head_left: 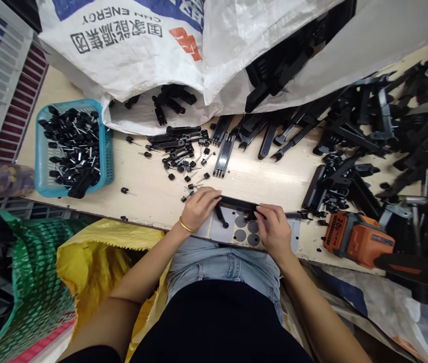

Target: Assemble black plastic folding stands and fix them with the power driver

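A long black plastic bar (238, 203) spans between my two hands near the front edge of the table. My left hand (201, 206) is closed on the bar's left end, where a short black arm (220, 216) hangs down at an angle. At the other end, my right hand (273, 224) pinches the bar with thumb and fingers; part of that end is hidden by the fingers. Beneath the bar lies a grey plate with dark round spots (239, 235). Loose black-headed pins (190, 186) lie just beyond my left hand.
A blue basket (107, 151) of black-headed pins stands at the left. White sacks (142, 65) with black parts spill along the back. Black bars and brackets (350, 131) pile up at the right, near an orange battery tool (369, 242). Yellow (96, 257) and green (36, 272) sacks stand below the edge.
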The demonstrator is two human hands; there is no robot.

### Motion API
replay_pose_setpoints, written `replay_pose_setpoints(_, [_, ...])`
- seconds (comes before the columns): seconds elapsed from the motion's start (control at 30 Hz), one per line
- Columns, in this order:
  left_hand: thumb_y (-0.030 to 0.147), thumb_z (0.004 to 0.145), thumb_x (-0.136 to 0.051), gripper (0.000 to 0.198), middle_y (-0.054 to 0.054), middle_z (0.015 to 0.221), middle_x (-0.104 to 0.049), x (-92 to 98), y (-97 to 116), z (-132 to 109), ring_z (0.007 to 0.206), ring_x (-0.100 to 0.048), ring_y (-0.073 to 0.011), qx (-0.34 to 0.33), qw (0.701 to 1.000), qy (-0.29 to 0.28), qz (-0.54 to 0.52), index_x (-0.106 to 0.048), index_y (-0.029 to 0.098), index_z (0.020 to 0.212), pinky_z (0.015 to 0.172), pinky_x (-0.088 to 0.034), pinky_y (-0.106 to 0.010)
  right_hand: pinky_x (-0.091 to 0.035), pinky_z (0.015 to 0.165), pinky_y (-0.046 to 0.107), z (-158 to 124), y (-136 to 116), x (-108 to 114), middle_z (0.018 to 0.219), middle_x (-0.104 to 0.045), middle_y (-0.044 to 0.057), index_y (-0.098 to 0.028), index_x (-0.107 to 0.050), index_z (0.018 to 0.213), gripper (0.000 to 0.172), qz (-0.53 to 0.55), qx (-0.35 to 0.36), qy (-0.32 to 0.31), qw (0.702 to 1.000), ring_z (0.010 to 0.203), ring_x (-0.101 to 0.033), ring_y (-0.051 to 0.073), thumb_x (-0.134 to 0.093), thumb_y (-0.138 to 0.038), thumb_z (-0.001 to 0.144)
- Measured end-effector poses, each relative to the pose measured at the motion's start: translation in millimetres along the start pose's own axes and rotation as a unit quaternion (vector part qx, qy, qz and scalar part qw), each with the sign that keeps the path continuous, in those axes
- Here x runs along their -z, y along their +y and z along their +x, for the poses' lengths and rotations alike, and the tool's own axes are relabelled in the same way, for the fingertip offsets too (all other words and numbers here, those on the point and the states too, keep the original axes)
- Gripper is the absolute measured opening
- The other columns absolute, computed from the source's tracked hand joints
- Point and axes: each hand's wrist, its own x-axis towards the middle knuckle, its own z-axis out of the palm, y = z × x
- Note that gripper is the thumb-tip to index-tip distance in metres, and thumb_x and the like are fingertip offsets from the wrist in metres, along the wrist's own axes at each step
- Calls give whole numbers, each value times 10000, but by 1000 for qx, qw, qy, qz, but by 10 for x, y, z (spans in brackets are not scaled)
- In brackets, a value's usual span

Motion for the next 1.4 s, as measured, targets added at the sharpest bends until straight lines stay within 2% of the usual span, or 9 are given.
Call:
replay_pose_setpoints(0.07, [155,863,-606,181,-43,916,-674,43,17,-6,855,-655,-126,-78,996,-26,22,-622,189,1040,790,-563,-239,-557,761,334,-37,38,1,956,-657,87,-210,-612,1061,197,-15,22,-16,1000,871,-635,189,-538,-160,886])
replay_pose_setpoints(0.13, [163,859,-617,199,-48,930,-683,80,2,-8,857,-661,-125,-99,994,-32,15,-616,181,1057,803,-568,-240,-552,815,360,-84,86,8,1026,-660,99,-214,-586,1162,290,-4,35,-24,999,942,-631,204,-535,-151,884])
replay_pose_setpoints(0.3, [226,881,-595,120,-36,881,-696,82,-66,18,833,-669,-128,-52,998,-45,5,-638,185,985,790,-578,-258,-500,948,419,-233,214,-22,1289,-564,163,-184,-338,1434,600,14,84,-73,994,1169,-553,246,-546,-151,872])
replay_pose_setpoints(0.43, [231,848,-634,94,-44,886,-702,47,-90,38,955,-643,-187,-24,997,-60,33,-661,189,928,865,-559,-360,-491,935,454,-333,271,-127,1274,-557,171,-194,-197,1489,734,-40,87,-47,994,1157,-540,263,-580,-201,862])
replay_pose_setpoints(0.73, [246,834,-651,125,-28,844,-642,37,-195,6,758,-635,-123,65,986,-109,-110,-658,169,932,670,-552,-238,-461,834,411,-320,386,-158,1008,-621,110,-207,-145,1493,698,-140,139,-54,979,907,-532,230,-517,-200,903])
replay_pose_setpoints(0.83, [229,842,-635,110,-26,844,-628,5,-169,-2,762,-622,-125,59,989,-98,-94,-648,162,928,683,-540,-239,-446,780,385,-321,413,-159,991,-615,112,-199,-178,1478,631,-152,163,-68,972,879,-520,225,-474,-190,920])
replay_pose_setpoints(0.93, [220,849,-621,104,-30,856,-619,-15,-147,4,798,-614,-136,60,993,-81,-63,-638,160,933,711,-530,-246,-430,764,394,-356,378,-195,949,-615,115,-172,-265,1443,546,-182,134,-81,971,844,-512,225,-442,-178,927])
replay_pose_setpoints(1.2, [230,858,-609,99,-33,842,-630,0,-146,51,777,-608,-140,33,990,-122,-63,-643,165,925,696,-510,-252,-414,747,388,-243,490,-110,922,-623,108,-156,-382,1384,454,-148,142,-163,965,851,-498,230,-417,-193,933])
replay_pose_setpoints(1.4, [300,842,-635,175,-49,845,-652,30,-305,111,767,-631,-144,56,980,-146,-122,-672,162,943,687,-538,-260,-413,743,378,-288,377,-128,877,-606,103,-116,-319,1417,510,-157,110,-106,976,809,-474,234,-432,-202,928])
